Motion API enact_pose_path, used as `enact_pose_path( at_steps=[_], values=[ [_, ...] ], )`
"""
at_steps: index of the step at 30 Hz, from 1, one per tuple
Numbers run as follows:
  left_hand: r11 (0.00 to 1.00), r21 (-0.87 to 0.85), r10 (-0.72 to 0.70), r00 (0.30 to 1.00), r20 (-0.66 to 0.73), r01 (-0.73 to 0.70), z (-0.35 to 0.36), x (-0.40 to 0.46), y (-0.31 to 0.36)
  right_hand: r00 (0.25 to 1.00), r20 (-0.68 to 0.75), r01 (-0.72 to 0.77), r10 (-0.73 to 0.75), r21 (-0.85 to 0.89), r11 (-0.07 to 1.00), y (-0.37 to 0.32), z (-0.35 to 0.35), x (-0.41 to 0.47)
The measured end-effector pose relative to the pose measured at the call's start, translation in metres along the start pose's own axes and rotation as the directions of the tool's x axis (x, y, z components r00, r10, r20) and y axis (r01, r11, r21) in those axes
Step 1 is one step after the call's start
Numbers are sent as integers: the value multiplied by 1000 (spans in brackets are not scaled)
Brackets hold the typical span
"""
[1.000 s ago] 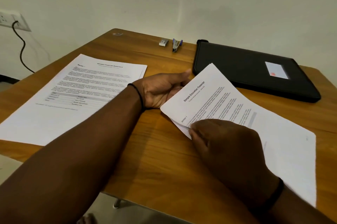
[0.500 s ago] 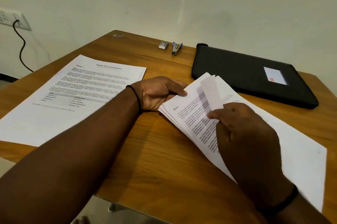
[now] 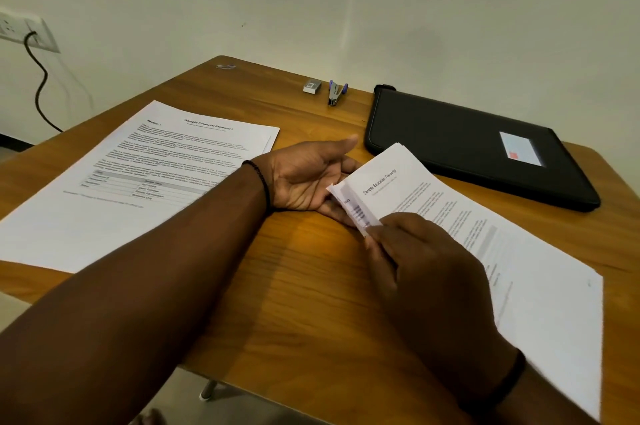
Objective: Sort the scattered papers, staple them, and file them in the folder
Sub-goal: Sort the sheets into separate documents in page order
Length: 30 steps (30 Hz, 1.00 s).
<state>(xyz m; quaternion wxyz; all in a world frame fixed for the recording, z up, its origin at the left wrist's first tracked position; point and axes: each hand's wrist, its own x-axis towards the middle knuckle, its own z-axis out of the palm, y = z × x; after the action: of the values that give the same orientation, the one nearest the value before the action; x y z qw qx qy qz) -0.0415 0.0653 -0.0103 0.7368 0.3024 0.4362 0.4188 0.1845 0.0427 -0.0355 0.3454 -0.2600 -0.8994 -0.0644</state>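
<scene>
Right hand (image 3: 419, 272) pinches the near-left corner of the transcript stack (image 3: 485, 234), fingers curled, several sheet corners bent up and fanned against them. Left hand (image 3: 304, 179) lies palm-up on the table (image 3: 294, 286), fingers relaxed and slightly apart, fingertips tucked under the stack's far-left edge; thumb raised, clear of the paper. Stack runs from table centre to the near-right edge. Second stack, the financial statement (image 3: 145, 175), lies flat at left, well apart. Black folder (image 3: 460, 144) closed at far right, just beyond the transcript stack. Stapler (image 3: 336, 93) and small staple box (image 3: 311, 86) near the far edge, untouched.
</scene>
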Motion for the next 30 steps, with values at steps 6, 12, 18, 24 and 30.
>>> enact_pose_path(
  at_steps=[6,12,18,24,30],
  values=[
    [1000,-10,21,999,-44,-21,-1,0,0,993,54,-112,107,101,989,4,-1,-2],
    [993,-121,0,999,-35,-5,-4,2,0,954,23,-289,297,320,902,10,-6,7],
    [996,-91,-23,1000,-9,22,-2,-1,0,906,-87,-363,414,345,866,25,-20,15],
    [998,-63,-18,999,29,19,-4,0,1,953,-115,-258,282,186,948,29,-15,12],
    [998,-66,-17,998,67,21,-4,-2,2,993,94,-84,72,136,987,10,-2,4]
  ],
)
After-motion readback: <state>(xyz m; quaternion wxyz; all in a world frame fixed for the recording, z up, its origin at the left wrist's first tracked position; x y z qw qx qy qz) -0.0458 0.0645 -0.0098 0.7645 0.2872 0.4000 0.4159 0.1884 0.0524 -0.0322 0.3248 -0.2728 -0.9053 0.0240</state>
